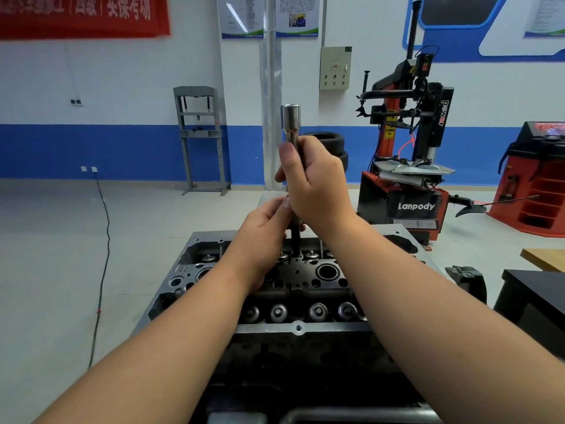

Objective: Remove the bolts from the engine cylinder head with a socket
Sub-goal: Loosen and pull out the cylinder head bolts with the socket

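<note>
While both bare forearms are reaching forward over the cylinder head (293,327), the right hand (318,191) is wrapping its fingers round the shaft of a long socket tool (291,117), thumb lying up along the metal, wrist bent slightly inward. That tool is standing nearly upright, its silver socket end poking out above the fist and its dark lower shaft (296,240) dropping below the hand into the head, among the valve springs on the far side. Just under the right hand and touching it, the left hand (263,231) is pinching the shaft with curled fingertips, palm turned toward the tool. Whether a bolt is caught at the bottom end I cannot tell. Beyond the right hand a red and black tyre changer (409,166) is standing; beyond the left, a grey press frame (201,139) is leaning at the wall.
</note>
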{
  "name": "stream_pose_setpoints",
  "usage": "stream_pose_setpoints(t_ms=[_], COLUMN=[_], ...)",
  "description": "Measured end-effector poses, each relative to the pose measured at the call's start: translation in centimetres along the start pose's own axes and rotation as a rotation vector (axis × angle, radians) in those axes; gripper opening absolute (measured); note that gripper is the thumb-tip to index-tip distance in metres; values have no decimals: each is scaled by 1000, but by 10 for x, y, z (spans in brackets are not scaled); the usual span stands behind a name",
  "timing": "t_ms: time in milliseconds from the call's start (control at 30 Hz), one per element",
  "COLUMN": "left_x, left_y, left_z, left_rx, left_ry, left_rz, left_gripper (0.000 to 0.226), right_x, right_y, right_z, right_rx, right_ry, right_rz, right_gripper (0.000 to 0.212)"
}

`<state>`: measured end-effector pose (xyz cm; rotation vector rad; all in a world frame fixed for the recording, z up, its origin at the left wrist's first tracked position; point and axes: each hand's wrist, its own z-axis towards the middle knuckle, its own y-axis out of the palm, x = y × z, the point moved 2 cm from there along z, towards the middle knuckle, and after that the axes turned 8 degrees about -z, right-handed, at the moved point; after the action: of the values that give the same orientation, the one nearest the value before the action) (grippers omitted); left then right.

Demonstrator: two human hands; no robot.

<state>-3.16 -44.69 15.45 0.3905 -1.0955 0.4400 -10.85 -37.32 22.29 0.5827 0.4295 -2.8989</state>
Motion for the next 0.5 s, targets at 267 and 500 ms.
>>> stream_pose_setpoints(t_ms=[267, 500], left_x=[2, 2], left_y=[-2, 1], left_z=[1, -1], left_rx=[68, -2], left_ry=[46, 4], left_rz=[-7, -12], left_gripper=[15, 32], right_x=[-2, 1], right_y=[-2, -1], right_z=[-2, 0], right_rx=[82, 26], right_ry=[-69, 22], right_rz=[-32, 26], right_gripper=[22, 26])
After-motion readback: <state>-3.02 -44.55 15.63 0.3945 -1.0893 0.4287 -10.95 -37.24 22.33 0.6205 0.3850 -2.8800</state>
